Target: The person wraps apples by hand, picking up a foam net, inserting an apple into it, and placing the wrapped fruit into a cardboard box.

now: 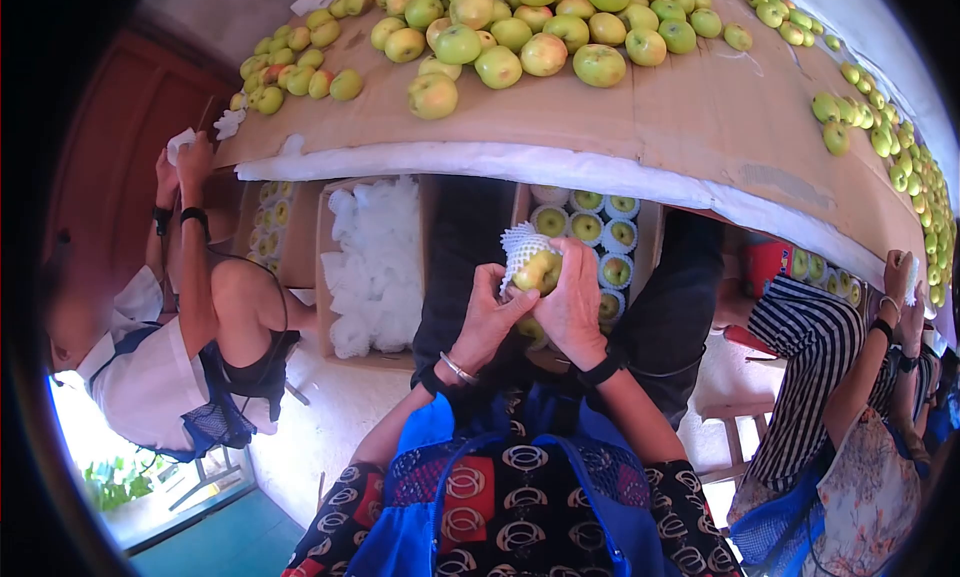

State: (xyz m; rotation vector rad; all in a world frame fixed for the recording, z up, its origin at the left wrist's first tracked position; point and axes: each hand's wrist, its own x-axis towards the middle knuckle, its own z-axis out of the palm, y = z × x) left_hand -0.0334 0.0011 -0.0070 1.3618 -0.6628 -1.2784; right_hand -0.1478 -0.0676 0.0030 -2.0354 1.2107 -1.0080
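Observation:
Between my two hands is a yellow-green apple [538,271], partly inside a white foam net [524,243] that covers its upper left side. My left hand [487,322] is closed on the apple and the net's lower edge from the left. From the right, my right hand [574,307] holds the same apple with curled fingers. Just beyond and below them stands a box holding rows of netted apples [587,227], partly hidden by my hands. To the left, another box [327,267] holds a heap of white foam nets [376,267].
A cardboard-covered table [400,117] bears many loose apples [600,65] ahead, its padded edge [480,159] close beyond my hands. A person [200,307] sits at left holding something white; another person [845,367] sits at right near another box of apples.

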